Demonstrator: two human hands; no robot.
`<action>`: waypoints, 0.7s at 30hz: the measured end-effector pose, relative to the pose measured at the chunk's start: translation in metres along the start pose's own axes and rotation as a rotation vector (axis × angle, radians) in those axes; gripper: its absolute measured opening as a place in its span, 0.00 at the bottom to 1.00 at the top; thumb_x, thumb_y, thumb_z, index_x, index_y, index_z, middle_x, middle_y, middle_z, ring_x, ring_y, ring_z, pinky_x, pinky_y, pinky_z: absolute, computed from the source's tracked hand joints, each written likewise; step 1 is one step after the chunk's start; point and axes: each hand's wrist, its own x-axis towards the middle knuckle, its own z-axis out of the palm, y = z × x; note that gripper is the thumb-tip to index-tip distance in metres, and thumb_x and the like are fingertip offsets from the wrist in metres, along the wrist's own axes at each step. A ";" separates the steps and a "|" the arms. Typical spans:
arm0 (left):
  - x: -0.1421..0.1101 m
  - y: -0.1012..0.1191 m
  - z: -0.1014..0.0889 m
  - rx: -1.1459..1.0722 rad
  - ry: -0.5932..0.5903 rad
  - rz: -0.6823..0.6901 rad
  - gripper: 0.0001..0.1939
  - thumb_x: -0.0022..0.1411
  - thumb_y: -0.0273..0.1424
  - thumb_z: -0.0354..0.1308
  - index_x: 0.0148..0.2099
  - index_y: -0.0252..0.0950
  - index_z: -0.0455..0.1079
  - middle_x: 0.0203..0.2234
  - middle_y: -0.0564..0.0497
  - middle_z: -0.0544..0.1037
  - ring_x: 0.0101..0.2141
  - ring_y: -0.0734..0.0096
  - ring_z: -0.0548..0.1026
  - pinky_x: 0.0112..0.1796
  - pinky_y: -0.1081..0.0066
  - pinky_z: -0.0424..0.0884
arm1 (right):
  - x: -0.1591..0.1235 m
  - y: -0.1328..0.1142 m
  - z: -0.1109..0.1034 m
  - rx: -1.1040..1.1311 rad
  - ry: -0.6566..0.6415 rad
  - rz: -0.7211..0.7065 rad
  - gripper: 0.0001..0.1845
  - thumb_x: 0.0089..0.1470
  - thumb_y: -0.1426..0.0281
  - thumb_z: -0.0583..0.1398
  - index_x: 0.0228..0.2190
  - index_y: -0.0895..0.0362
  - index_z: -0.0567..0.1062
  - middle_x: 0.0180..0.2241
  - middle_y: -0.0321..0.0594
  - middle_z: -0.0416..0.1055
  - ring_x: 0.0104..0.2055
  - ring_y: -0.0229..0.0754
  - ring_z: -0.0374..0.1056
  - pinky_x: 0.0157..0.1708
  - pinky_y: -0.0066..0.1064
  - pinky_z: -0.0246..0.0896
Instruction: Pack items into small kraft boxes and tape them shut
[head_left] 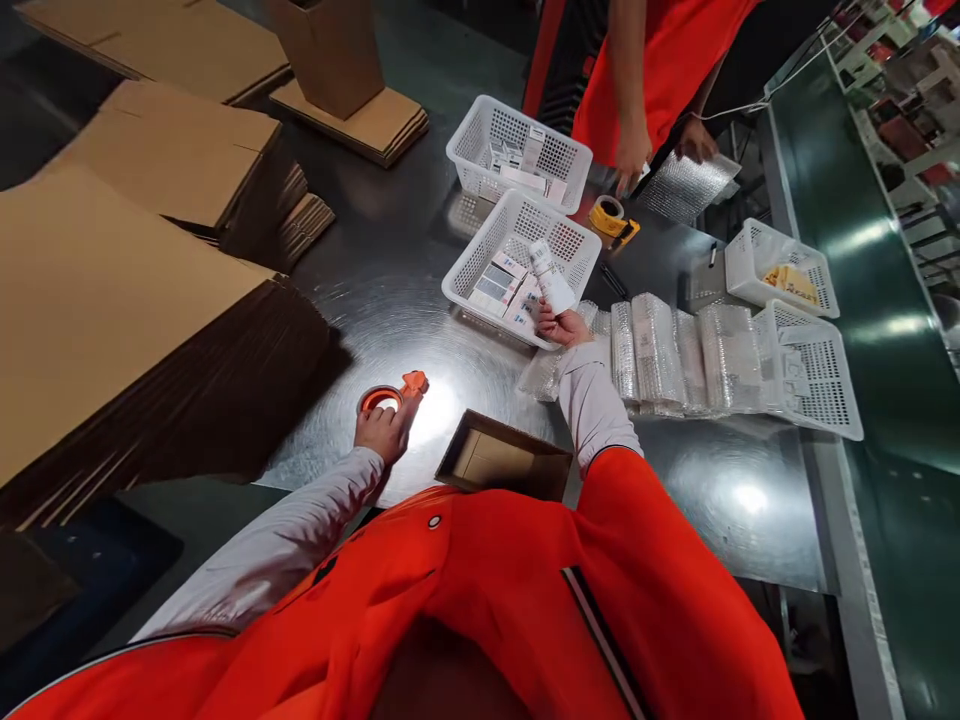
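My left hand [386, 432] is closed on an orange tape dispenser [414, 383] lying on the metal table, its tape roll just beyond the fingers. My right hand [562, 326] reaches over the near rim of a white perforated basket [469, 248] and pinches a white printed slip [553, 282], which hangs over the basket. Small printed boxes [499, 283] lie inside that basket. Close to my body, between my forearms, stands an open cardboard box [504, 455] with a bare bottom.
Stacked flat cardboard [112, 330] fills the left side. Bubble-wrap pouches [660, 350] lie right of my right forearm, beside white baskets [817, 370]. A second basket [517, 120], yellow tape dispenser [611, 222] and co-worker's hands [634, 155] are across the table. A green conveyor [862, 230] runs along the right.
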 end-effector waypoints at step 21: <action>0.003 -0.003 0.010 0.030 0.033 -0.010 0.34 0.67 0.33 0.51 0.73 0.30 0.67 0.45 0.30 0.81 0.48 0.39 0.76 0.49 0.49 0.65 | -0.009 0.009 0.020 -0.007 0.112 -0.346 0.05 0.63 0.70 0.60 0.33 0.52 0.73 0.23 0.28 0.54 0.22 0.36 0.49 0.23 0.25 0.53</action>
